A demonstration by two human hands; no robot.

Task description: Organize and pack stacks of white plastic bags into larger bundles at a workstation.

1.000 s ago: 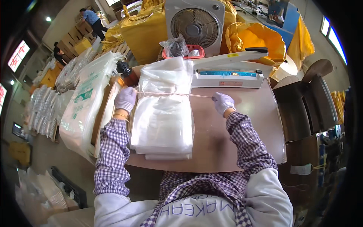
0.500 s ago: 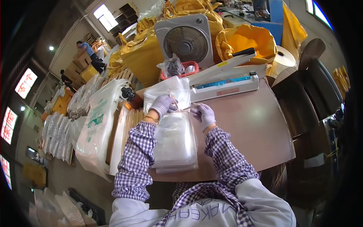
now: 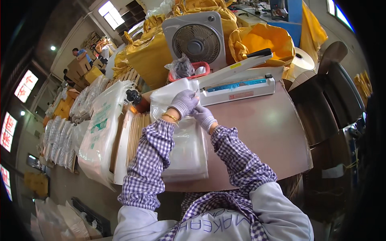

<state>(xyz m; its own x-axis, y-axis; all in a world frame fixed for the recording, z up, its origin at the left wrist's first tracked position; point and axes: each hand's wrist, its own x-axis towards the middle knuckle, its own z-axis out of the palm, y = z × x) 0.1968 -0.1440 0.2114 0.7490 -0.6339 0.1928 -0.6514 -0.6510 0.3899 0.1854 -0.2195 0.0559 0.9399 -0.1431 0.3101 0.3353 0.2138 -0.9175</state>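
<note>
My left hand (image 3: 184,103) and my right hand (image 3: 204,117), both in striped grey-purple gloves, meet above a stack of clear plastic bags (image 3: 185,154). Fingers of both hands are closed around something small and thin near the left fingertips; its kind is too small and covered to make out. Just behind them lies more clear plastic film (image 3: 163,96). A white bag sealer (image 3: 241,91) with a raised arm stands close beyond my fingers, to the right.
Behind the table (image 3: 261,132) stand a grey box fan (image 3: 195,47), a red basket (image 3: 204,69) and an open yellow sack (image 3: 261,40). Cardboard sheets (image 3: 138,130) and large plastic bags (image 3: 100,124) sit at the left. A dark chair (image 3: 321,104) is at the right.
My right hand has moved left and now touches my left hand, which has shifted up and right. The thin piece seen between them before is now mostly hidden.
</note>
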